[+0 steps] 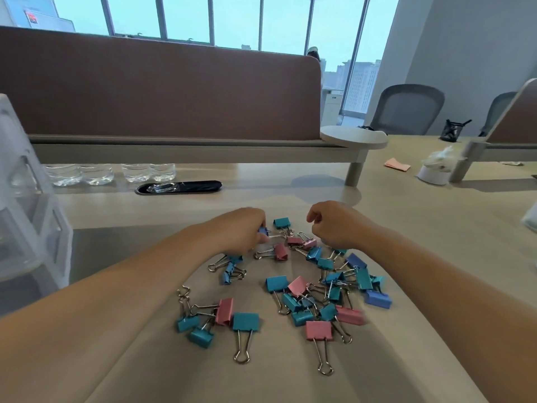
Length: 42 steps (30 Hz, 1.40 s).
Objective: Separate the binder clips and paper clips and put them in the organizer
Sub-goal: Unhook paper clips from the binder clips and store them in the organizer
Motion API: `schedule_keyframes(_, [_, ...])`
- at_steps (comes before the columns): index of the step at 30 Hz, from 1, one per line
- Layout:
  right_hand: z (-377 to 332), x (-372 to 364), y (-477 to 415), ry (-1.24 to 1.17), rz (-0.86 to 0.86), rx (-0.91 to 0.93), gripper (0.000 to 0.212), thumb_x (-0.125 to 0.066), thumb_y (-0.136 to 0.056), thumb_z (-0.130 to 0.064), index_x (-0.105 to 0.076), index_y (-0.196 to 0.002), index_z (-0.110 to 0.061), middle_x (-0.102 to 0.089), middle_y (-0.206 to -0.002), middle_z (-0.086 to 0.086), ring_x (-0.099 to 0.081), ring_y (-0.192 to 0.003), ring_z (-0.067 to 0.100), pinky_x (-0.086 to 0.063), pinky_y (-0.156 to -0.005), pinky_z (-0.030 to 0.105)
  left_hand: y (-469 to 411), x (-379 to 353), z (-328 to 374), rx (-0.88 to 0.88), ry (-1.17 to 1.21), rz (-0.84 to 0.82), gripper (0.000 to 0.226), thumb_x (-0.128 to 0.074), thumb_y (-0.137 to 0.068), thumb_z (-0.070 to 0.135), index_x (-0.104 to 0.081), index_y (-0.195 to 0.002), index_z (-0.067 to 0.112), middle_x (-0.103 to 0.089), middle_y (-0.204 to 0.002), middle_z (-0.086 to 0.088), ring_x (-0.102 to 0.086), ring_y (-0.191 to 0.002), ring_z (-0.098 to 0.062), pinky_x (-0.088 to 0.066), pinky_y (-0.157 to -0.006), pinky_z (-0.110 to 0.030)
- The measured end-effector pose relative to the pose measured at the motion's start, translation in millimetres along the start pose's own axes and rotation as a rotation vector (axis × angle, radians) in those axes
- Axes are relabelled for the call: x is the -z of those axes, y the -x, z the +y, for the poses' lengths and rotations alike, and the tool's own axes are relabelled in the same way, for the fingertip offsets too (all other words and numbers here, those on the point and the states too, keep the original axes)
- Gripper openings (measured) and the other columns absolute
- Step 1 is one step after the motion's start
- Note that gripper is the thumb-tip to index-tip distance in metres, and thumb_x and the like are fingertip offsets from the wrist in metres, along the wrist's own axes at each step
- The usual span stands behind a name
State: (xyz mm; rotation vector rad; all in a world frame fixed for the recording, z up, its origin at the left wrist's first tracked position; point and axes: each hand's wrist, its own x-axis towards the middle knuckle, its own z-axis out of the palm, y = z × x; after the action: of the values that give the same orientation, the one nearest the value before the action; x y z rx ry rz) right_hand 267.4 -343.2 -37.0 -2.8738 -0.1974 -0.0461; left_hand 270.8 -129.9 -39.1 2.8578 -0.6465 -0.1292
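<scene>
Several binder clips in teal, pink and blue lie scattered on the beige desk (421, 228), among them a large teal clip (245, 321) and a pink clip (318, 330) near me. A paper clip (183, 292) lies at the pile's left edge. My left hand (238, 231) hovers over the far side of the pile and pinches a small blue binder clip (263, 231). My right hand (334, 225) is beside it, fingers curled; whether it holds anything is hidden. The clear plastic organizer (26, 216) stands at the far left.
Several clear water bottles (110, 173) stand at the back left behind a black cable slot (180, 187). A brown partition (159, 88) closes the desk's far side. A white tissue holder (433, 170) and pink paper (396, 164) lie at the back right.
</scene>
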Motion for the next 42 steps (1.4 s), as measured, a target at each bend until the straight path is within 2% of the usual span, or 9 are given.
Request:
schedule_keyframes(9, [17,15,30,0.029,-0.022,-0.069,0.023,-0.057,-0.094,-0.014,-0.065,-0.116,-0.014,-0.063,-0.107,0.001,-0.059,-0.093,0.017,-0.047,-0.077,0.023,15,11,17,0.022,0.163,0.048,0.028,-0.040,-0.104,0.032,-0.055,-0.120,0.015,-0.059,-0.116,-0.003,-0.055,-0.096,-0.017,-0.044,-0.081,-0.032])
schedule_keyframes(15, [28,21,51,0.237,-0.222,-0.206,0.042,-0.061,-0.093,-0.043,-0.059,-0.071,-0.008,-0.056,-0.073,0.001,-0.053,-0.071,0.018,-0.042,-0.059,0.027,25,3,51,-0.025,0.249,-0.012,0.021,-0.046,-0.102,0.030,-0.054,-0.117,0.016,-0.059,-0.096,0.009,-0.061,-0.087,-0.008,-0.051,-0.084,-0.036])
schedule_keyframes(18, [26,17,52,0.254,-0.251,-0.240,0.050,-0.063,-0.091,-0.050,-0.050,-0.063,-0.010,-0.049,-0.066,0.000,-0.047,-0.066,0.017,-0.041,-0.059,0.026,26,-1,65,-0.053,0.240,-0.033,0.023,-0.048,-0.101,0.028,-0.051,-0.120,0.016,-0.061,-0.103,0.001,-0.062,-0.091,-0.014,-0.052,-0.086,-0.039])
schedule_keyframes(22, [24,19,51,0.242,-0.258,-0.231,0.039,-0.065,-0.092,-0.038,-0.048,-0.066,-0.015,-0.049,-0.069,0.000,-0.050,-0.075,0.021,-0.041,-0.056,0.025,26,-3,75,-0.093,0.189,-0.032,0.027,-0.043,-0.103,0.028,-0.051,-0.126,0.016,-0.061,-0.110,-0.004,-0.058,-0.094,-0.019,-0.049,-0.084,-0.038])
schedule_keyframes(30, [29,6,56,0.120,-0.106,-0.178,0.028,-0.070,-0.089,-0.030,-0.065,-0.078,-0.005,-0.060,-0.070,0.005,-0.055,-0.064,0.019,-0.044,-0.053,0.028,25,-11,86,-0.103,0.167,-0.049,0.023,-0.042,-0.103,0.029,-0.051,-0.121,0.020,-0.060,-0.110,-0.003,-0.058,-0.092,-0.017,-0.051,-0.084,-0.040])
schedule_keyframes(32, [30,11,60,0.107,-0.114,-0.163,0.024,-0.068,-0.090,-0.030,-0.065,-0.081,-0.008,-0.063,-0.078,0.005,-0.056,-0.067,0.018,-0.047,-0.056,0.029,26,-12,88,-0.104,0.165,-0.057,0.024,-0.041,-0.103,0.030,-0.051,-0.122,0.019,-0.060,-0.109,-0.002,-0.058,-0.092,-0.017,-0.051,-0.085,-0.040])
schedule_keyframes(34, [27,18,64,0.107,-0.157,-0.101,0.023,-0.067,-0.092,-0.029,-0.068,-0.104,-0.010,-0.062,-0.096,0.002,-0.058,-0.084,0.020,-0.048,-0.064,0.028,27,-12,89,-0.102,0.161,-0.056,0.024,-0.041,-0.103,0.030,-0.051,-0.122,0.019,-0.060,-0.110,-0.002,-0.058,-0.091,-0.017,-0.052,-0.084,-0.039])
schedule_keyframes(36, [25,23,68,0.084,-0.199,-0.033,0.027,-0.066,-0.092,-0.026,-0.066,-0.117,-0.016,-0.054,-0.104,-0.001,-0.051,-0.092,0.018,-0.040,-0.063,0.023,27,-12,88,-0.097,0.164,-0.055,0.024,-0.041,-0.103,0.030,-0.051,-0.122,0.019,-0.060,-0.110,-0.001,-0.058,-0.090,-0.015,-0.052,-0.083,-0.037])
schedule_keyframes(42, [25,25,69,0.145,-0.282,0.002,0.032,-0.072,-0.087,-0.025,-0.067,-0.117,-0.014,-0.058,-0.119,0.003,-0.046,-0.095,0.015,-0.035,-0.075,0.026,26,-12,89,-0.091,0.163,-0.057,0.024,-0.042,-0.103,0.029,-0.052,-0.122,0.019,-0.060,-0.112,-0.001,-0.058,-0.093,-0.015,-0.052,-0.085,-0.037])
